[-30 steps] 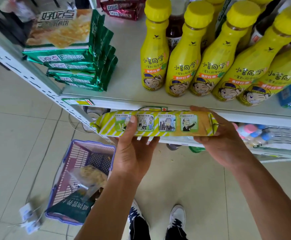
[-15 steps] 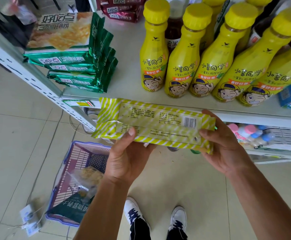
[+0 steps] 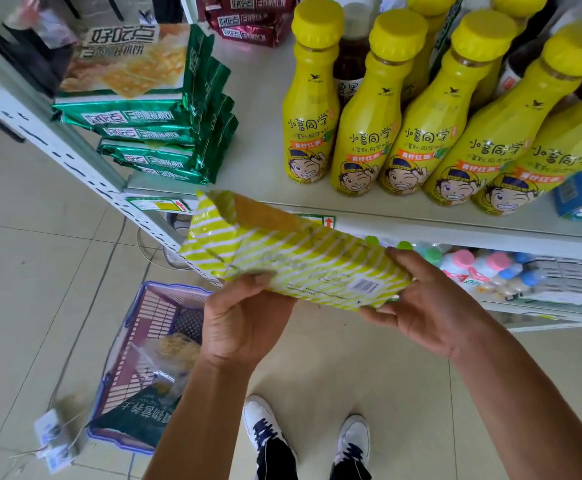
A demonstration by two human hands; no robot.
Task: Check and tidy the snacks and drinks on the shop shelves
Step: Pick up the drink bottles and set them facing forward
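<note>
A long yellow-and-white striped snack pack (image 3: 293, 258) is held in front of the shelf edge, its barcode side up and its left end tilted toward the shelf. My left hand (image 3: 244, 320) grips it from below near the middle. My right hand (image 3: 424, 306) holds its right end between thumb and fingers. On the white shelf (image 3: 258, 157) stand several yellow tea bottles (image 3: 369, 126) in a row, with a stack of green cracker packs (image 3: 144, 109) to their left.
Dark red snack packs (image 3: 248, 19) lie at the shelf's back. A lower shelf holds small bottles with coloured caps (image 3: 483, 268). On the tiled floor at the left stands a purple basket (image 3: 147, 355) with packets in it, beside a small white box (image 3: 54, 441).
Both hands have turned the striped pack over, from its cartoon side to its barcode side, and then tilted its left end up toward the shelf.
</note>
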